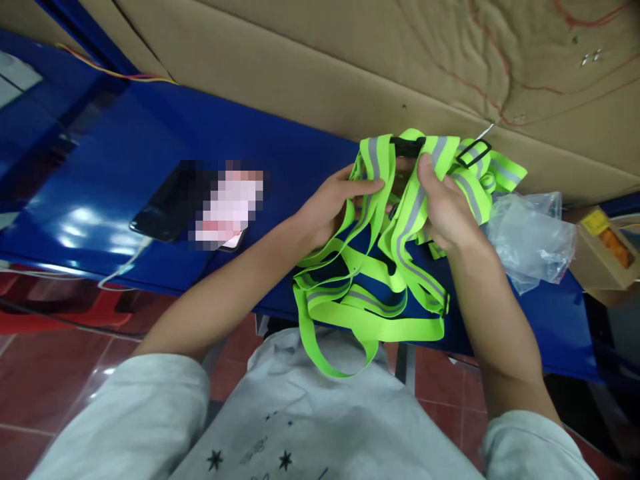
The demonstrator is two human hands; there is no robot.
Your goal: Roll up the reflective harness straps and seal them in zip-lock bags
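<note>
Both of my hands hold a neon-green reflective strap vest (400,247) with grey stripes and black plastic buckles, above a glossy blue table (150,153). My left hand (333,207) pinches the straps at the vest's left side. On the right, my right hand (447,210) is closed round a striped strap, thumb pressed near a black buckle (407,145). Loose loops of strap hang over the table's near edge toward my lap.
A dark phone (165,207) with a white cable lies on the table at the left. A crumpled clear plastic bag (533,240) and a small cardboard box (605,250) sit at the right. A brown cardboard sheet (350,60) rises behind the table. Red floor tiles lie below.
</note>
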